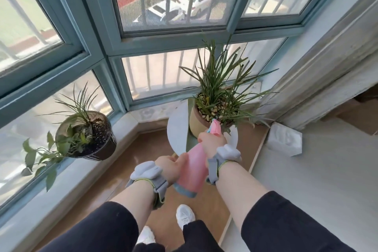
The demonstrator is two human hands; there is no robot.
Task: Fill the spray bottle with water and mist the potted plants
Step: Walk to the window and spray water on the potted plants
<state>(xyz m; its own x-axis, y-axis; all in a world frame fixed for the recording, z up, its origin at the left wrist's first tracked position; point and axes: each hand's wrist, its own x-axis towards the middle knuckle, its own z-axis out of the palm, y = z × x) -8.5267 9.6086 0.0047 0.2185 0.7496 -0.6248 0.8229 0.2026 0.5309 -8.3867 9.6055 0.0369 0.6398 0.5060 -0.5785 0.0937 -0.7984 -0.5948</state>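
Observation:
A pink spray bottle (193, 170) with a blue base is tilted forward, nozzle pointing at the tall grassy plant (221, 80) in a tan pot (195, 122). My right hand (212, 141) grips the bottle's neck at the trigger head. My left hand (173, 166) holds the bottle's lower body from the left. A second plant with thin leaves and trailing vines grows in a dark pot (92, 139) on the window sill at the left, apart from both hands.
The tan pot stands on a round grey stool (178, 129) in the window corner. Teal window frames (98, 32) enclose the bay. A white block (284, 141) lies on the floor at right, by a grey wall. My white shoes (185, 216) stand on the brown floor.

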